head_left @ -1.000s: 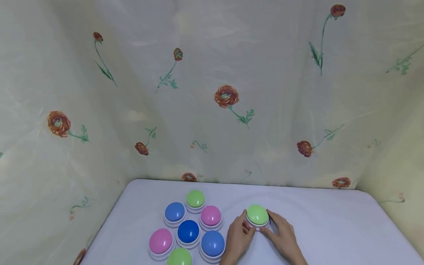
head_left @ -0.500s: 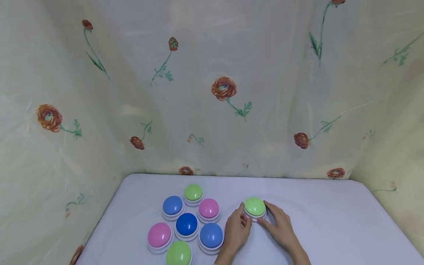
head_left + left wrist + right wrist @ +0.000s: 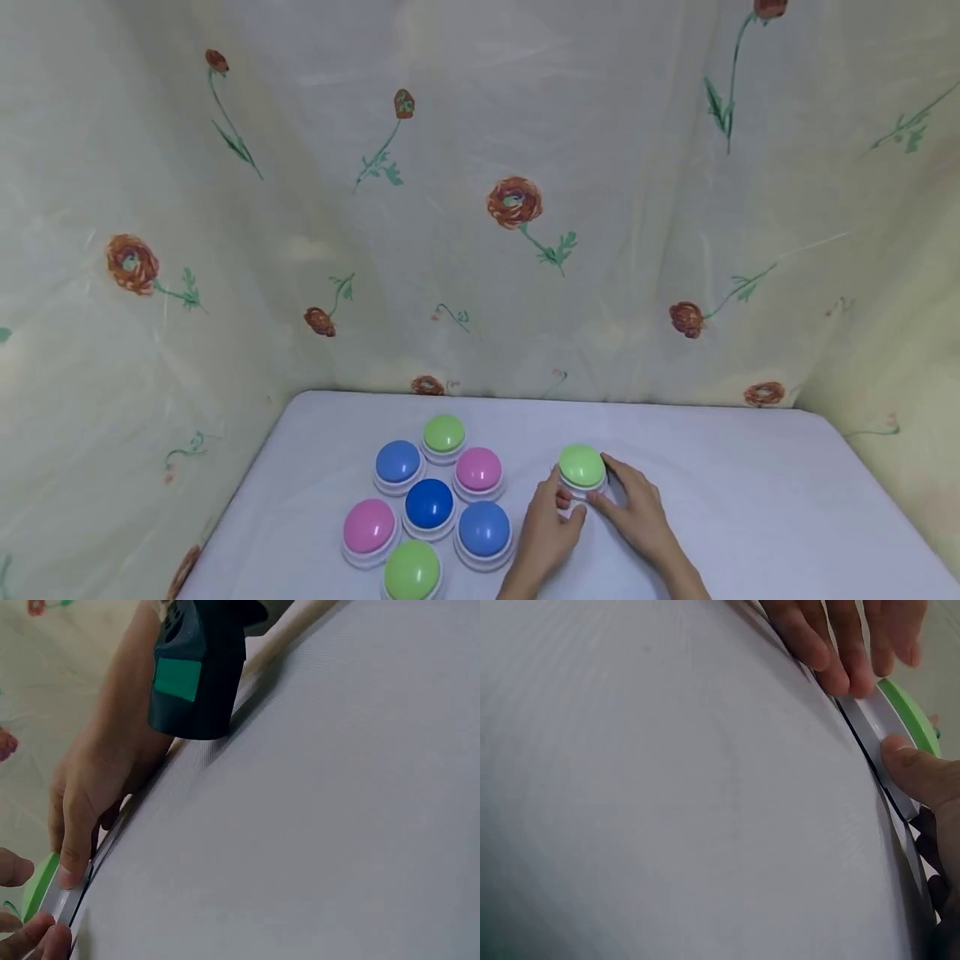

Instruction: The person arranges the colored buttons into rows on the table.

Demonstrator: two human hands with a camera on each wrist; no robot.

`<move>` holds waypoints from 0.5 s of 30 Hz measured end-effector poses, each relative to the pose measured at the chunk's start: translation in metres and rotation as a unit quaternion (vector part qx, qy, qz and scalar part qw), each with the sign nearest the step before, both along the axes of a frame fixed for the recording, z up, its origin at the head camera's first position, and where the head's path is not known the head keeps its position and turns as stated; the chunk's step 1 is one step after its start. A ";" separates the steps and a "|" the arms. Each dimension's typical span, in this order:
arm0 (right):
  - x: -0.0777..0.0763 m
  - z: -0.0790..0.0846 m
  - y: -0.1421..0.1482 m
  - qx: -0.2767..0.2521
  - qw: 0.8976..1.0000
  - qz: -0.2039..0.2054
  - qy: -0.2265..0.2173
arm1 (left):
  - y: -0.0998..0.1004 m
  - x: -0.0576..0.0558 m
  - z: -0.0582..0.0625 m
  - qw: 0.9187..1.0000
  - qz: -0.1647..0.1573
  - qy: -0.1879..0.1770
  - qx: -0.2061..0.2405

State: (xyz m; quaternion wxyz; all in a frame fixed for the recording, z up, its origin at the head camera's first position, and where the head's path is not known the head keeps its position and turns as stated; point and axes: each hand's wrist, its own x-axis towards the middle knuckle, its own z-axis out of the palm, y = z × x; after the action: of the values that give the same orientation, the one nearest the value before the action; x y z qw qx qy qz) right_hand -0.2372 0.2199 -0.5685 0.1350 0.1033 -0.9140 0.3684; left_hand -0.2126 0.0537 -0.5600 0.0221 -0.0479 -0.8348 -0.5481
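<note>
A push button with a light green dome and white base (image 3: 582, 465) sits on the white table, right of the other buttons. My right hand (image 3: 637, 521) grips its base, thumb at the near side and fingers round the right side. In the right wrist view that thumb (image 3: 907, 761) presses on the white rim. At the base's left edge, my left hand (image 3: 543, 533) touches with its fingertips. Its thumb stands apart from the button, nearer me. The left wrist view has the button's green edge (image 3: 37, 889) low at the left, partly behind fingers.
Left of my hands, several domed buttons stand clustered, among them a dark blue button (image 3: 429, 504), a pink button (image 3: 478, 469) and a near green button (image 3: 412, 570). A mid-blue button (image 3: 483, 530) is close to my left wrist. A flowered curtain (image 3: 420, 250) hangs behind the table.
My left thumb has come away from the base of the green button. My right hand keeps its grip. The head view has shifted a little; the other buttons have not moved.
</note>
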 end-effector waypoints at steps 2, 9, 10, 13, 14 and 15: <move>0.001 -0.001 -0.002 -0.007 1.000 -0.005 -0.012 | -0.006 0.006 -0.001 1.000 -0.016 0.003 0.008; 0.016 -0.007 -0.012 -0.006 0.998 -0.047 0.033 | -0.038 0.036 -0.009 0.990 -0.132 -0.002 0.048; 0.018 -0.008 -0.013 -0.006 0.998 -0.051 0.041 | -0.042 0.041 -0.008 0.987 -0.149 -0.003 0.055; 0.024 -0.008 -0.016 -0.023 0.997 -0.061 0.043 | -0.051 0.054 -0.002 0.986 -0.159 0.003 0.055; 0.027 -0.008 -0.017 -0.031 0.997 -0.063 0.039 | -0.054 0.059 0.001 0.987 -0.152 0.002 0.056; 0.029 -0.008 -0.018 -0.041 0.996 -0.067 0.034 | -0.057 0.064 0.004 0.988 -0.141 -0.002 0.058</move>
State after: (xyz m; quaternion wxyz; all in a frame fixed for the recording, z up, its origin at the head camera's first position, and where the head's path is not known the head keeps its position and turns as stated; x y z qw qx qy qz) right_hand -0.2085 0.2024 -0.5764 0.1942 0.0492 -0.8980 0.3916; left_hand -0.1489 -0.0034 -0.5564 -0.0541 -0.1631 -0.7867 -0.5929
